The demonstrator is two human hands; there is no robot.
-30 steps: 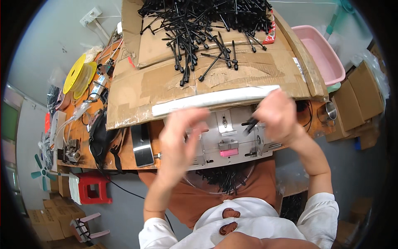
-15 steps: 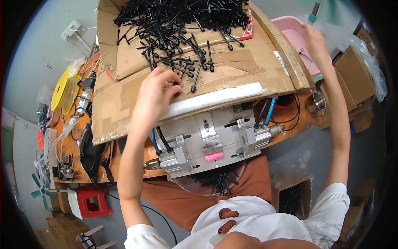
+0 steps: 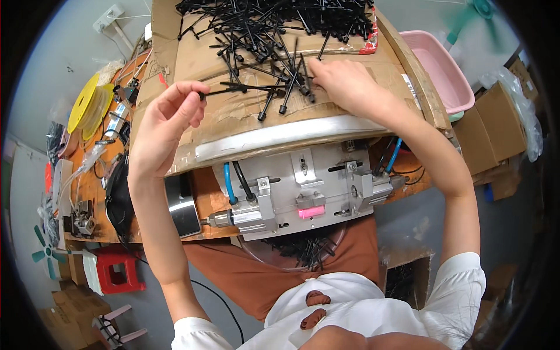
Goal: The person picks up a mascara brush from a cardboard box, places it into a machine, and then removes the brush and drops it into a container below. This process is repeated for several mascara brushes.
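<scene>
My left hand [image 3: 160, 128] is closed, its thumb and fingertips pinching a thin black pin [image 3: 221, 91] by its knobbed end. The pin points right across the cardboard, toward other loose pins. At the near side of the pile of black pins [image 3: 274, 20], my right hand [image 3: 347, 84] reaches in from the right with its fingers closed. A thin black shaft meets those fingertips; whether they grip it is hidden. The pins lie on an opened cardboard box [image 3: 192, 70], with several scattered toward its front edge.
Below the cardboard sits a metal clamping fixture [image 3: 303, 198] with blue and black air hoses and a pink piece. Under it, a clear bowl [image 3: 251, 251] holds black pins. A pink basket [image 3: 461, 87] stands at right, a yellow spool [image 3: 84, 108] at left, a red stool [image 3: 116, 271] lower left.
My right hand has left the pink basket's rim and come left to the pins. My left hand has drawn back left with a pin in its fingers. The view has shifted slightly.
</scene>
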